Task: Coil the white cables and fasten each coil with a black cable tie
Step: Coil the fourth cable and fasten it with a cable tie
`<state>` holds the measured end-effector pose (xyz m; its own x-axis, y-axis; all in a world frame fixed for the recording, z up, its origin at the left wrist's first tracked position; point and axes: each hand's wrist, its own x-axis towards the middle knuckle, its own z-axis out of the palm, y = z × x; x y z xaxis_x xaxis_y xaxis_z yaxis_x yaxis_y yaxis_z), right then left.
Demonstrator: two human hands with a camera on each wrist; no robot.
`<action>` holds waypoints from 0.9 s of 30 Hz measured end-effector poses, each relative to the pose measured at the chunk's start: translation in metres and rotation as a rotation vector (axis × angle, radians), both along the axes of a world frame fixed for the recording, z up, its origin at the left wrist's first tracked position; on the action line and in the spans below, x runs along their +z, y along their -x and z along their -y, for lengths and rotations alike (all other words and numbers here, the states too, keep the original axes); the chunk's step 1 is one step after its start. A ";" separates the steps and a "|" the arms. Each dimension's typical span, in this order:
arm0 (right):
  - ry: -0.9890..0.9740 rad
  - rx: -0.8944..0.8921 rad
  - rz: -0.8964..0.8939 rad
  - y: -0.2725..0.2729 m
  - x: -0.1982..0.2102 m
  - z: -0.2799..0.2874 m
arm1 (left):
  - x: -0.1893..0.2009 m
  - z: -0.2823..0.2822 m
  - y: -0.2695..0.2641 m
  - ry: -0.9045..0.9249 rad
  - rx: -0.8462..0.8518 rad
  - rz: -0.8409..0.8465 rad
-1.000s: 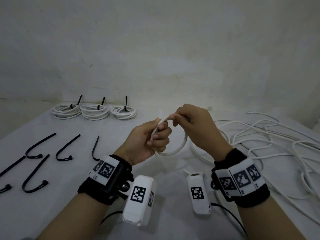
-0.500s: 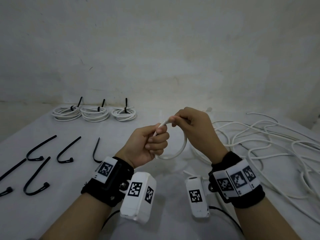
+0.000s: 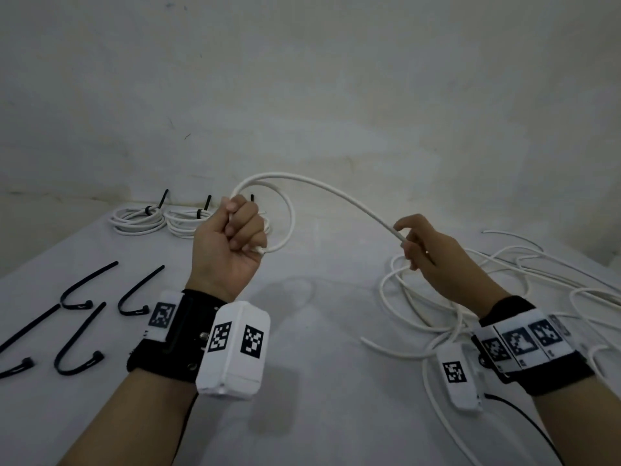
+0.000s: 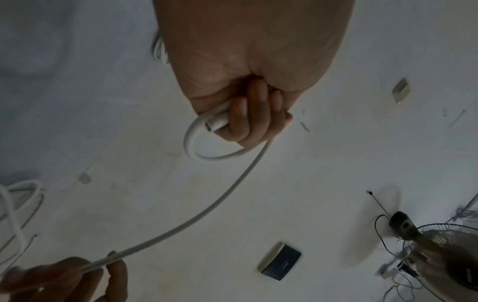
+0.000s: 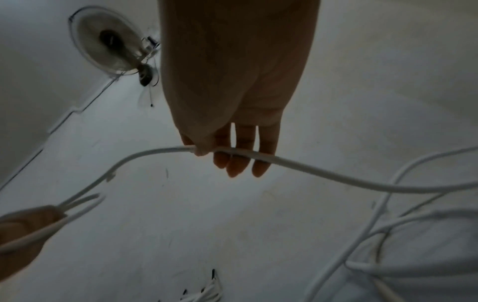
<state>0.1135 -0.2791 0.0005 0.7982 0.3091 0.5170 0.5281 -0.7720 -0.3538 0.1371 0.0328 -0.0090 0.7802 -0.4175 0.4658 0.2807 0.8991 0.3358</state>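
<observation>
Right now the left hand is clenching the first loop of the white cable above the tabletop, while the right hand is pinching the strand farther along. Each new loop wants matching the first. Between the hands the cable is running left to right, sloping down toward the loose tangle.

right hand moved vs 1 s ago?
Yes. The right hand has swung out to the person's right, away from the left hand, and now sits over the loose cable pile, pinching the white cable.
</observation>
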 end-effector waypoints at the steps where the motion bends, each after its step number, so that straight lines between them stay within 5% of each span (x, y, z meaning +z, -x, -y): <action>1: 0.051 -0.004 0.009 0.000 0.001 -0.001 | 0.000 0.000 0.000 0.000 0.034 -0.016; 8: 0.541 0.095 0.251 0.022 0.006 -0.029 | 0.003 0.007 0.006 -0.036 0.234 -0.083; 12: 0.665 0.232 0.326 0.042 0.012 -0.062 | 0.005 0.019 0.011 -0.166 0.335 -0.118; 19: 0.420 0.413 0.240 0.052 0.042 -0.097 | 0.003 0.050 0.027 -0.416 0.300 -0.052; 27: 0.130 0.387 0.074 0.031 0.053 -0.102 | -0.001 0.069 0.041 -0.649 0.339 -0.004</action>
